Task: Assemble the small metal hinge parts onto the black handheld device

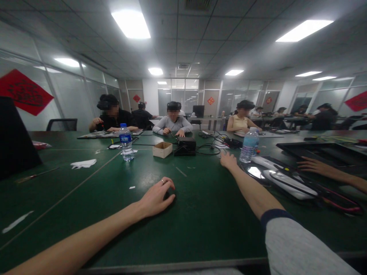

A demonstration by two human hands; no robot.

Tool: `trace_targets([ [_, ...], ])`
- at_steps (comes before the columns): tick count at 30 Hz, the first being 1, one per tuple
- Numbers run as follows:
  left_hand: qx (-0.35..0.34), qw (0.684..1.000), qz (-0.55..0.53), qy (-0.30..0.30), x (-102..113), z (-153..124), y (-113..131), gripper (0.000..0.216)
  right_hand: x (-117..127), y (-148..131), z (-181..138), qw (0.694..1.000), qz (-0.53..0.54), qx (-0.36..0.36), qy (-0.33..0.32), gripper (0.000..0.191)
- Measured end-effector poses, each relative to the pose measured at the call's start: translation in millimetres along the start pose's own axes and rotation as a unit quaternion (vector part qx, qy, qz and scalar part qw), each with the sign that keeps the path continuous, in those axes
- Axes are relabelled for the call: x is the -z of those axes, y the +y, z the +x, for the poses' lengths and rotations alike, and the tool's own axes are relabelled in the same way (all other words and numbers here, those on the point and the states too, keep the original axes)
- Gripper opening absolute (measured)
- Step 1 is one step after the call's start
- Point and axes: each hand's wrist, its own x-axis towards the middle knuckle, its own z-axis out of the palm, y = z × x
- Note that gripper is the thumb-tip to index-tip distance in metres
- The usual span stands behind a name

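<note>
My left hand [159,195] rests on the green table [114,236], a ring on one finger. Its fingers are loosely bent and apart, with nothing in them. Farther out, my right hand [228,160] reaches across to the loose black cables [210,149], just left of a water bottle [250,146]. Its fingers look curled together at the tabletop, and what they hold, if anything, is too small to make out. Between and beyond my hands stand a small open wooden box [162,150] and a black box-shaped device [185,146] with cables running from it.
Right of my arm lie white-and-black casings [289,184] and a black tray-like frame [323,152], a co-worker's hand [312,165] beside them. Leftward are another bottle [126,143], a crumpled white tissue [83,164] and a thin screwdriver-like tool [37,175]. Several people sit across the table.
</note>
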Motion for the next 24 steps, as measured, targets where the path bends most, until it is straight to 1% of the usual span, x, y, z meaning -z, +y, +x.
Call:
trace_targets([
  [6, -0.007, 1.000, 0.007, 0.007, -0.5, 0.2, 0.4, 0.019, -1.0, 1.1, -1.0, 1.000, 0.002, 0.007, 0.001, 0.044],
  [11, -0.006, 1.000, 0.005, 0.003, 0.7, 0.5, 2.2, 0.018, -1.5, 1.1, -1.4, 1.000, 0.006, 0.003, 0.010, 0.048],
  [16, -0.004, 1.000, 0.009, -0.003, 2.2, 0.0, 3.1, 0.019, -0.6, 0.6, -2.3, 1.000, 0.003, 0.005, 0.006, 0.045],
  [21, -0.002, 1.000, 0.006, -0.004, 1.8, 0.1, 3.5, 0.020, 1.0, 0.4, -5.0, 1.000, 0.006, 0.005, 0.011, 0.049],
  [24, -0.004, 1.000, 0.001, 0.001, 0.7, 0.1, 2.3, 0.018, 1.3, 0.5, -5.4, 1.000, 0.006, 0.007, 0.009, 0.048],
])
